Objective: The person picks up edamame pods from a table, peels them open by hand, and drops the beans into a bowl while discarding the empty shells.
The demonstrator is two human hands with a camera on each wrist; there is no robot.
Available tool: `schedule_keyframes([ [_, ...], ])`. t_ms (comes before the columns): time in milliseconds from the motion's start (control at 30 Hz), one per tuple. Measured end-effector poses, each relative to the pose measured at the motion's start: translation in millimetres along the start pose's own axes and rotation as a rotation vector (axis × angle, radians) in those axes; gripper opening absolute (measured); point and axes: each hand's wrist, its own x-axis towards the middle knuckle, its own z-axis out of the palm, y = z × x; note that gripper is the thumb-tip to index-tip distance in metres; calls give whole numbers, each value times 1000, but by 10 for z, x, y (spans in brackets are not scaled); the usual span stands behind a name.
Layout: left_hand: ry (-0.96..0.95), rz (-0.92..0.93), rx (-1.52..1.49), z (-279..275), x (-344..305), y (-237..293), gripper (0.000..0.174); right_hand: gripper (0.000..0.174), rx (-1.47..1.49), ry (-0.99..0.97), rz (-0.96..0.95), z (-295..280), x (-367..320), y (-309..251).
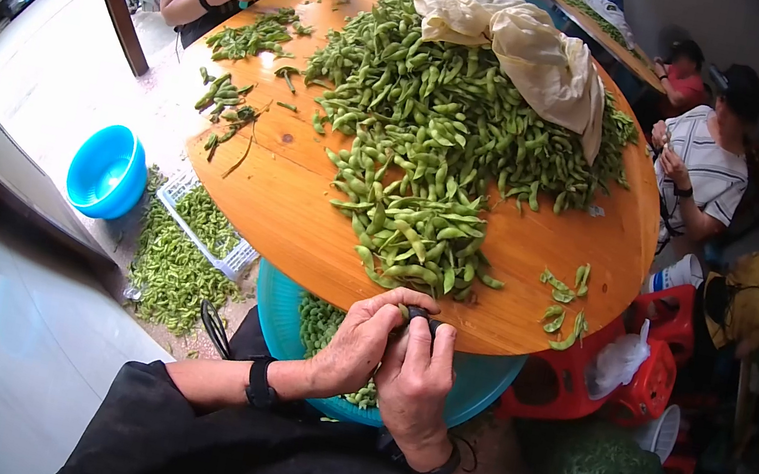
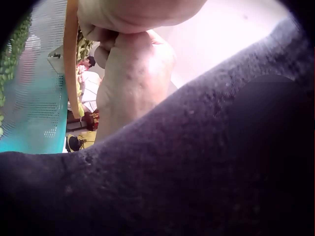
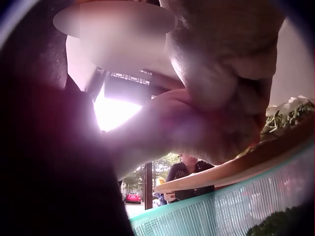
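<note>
Left hand [image 1: 348,348]: curled narrow around apparent pod [image 1: 404,311].
Right hand [image 1: 417,386]: pinched narrow; press seam gently.
Teal basket [image 1: 481,387]: aim beans inside.

Green pods [image 1: 419,214] lie heaped; probably a pod [image 1: 405,312] is held, mostly hidden.
</note>
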Motion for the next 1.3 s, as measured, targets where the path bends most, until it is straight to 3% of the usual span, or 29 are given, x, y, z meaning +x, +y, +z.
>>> schedule_keyframes([
  [67, -27, 67, 33, -46, 4, -33, 11, 18, 40, 51, 6, 52, -42, 67],
  [133, -79, 499, 452, -115, 44, -129, 9, 18, -4, 109, -25, 56, -50, 74],
  [167, -80, 499, 454, -119, 26, -146, 9, 18, -3, 111, -24, 44, -38, 78],
  [233, -93, -251, -316, -82, -4, -4, 22, 19, 73, 96, 69, 3, 20, 103],
  [267, -95, -251, -315, -74, 7, -33, 22, 18, 123, 101, 77, -7, 38, 163],
  [333, -64, -282, -745, -33, 33, -79, 34, 17, 200, 53, 168, -86, 51, 186],
  [433, -71, -281, -635, -65, 29, -130, 26, 18, 171, 80, 84, -100, 59, 168],
  [667, -222, -169, -390, -211, 4, -89, 12, 15, 327, 43, 138, -165, 26, 257],
  [800, -255, -212, -463, -273, 2, -72, 12, 12, 568, -57, 364, -222, 43, 266],
  [933, -88, -223, -594, -241, -6, -64, 10, 16, 777, -40, 582, -226, 92, 309],
  [1033, -159, -171, -615, -274, -1, -106, 8, 20, 759, -217, 558, -210, 62, 351],
  [1233, -230, -133, -541, -248, -5, -27, 9, 21, 946, -255, 711, -280, 85, 267],
  [1300, -195, -215, -402, -257, -20, 32, 9, 20, 813, -227, 610, -261, 59, 312],
])
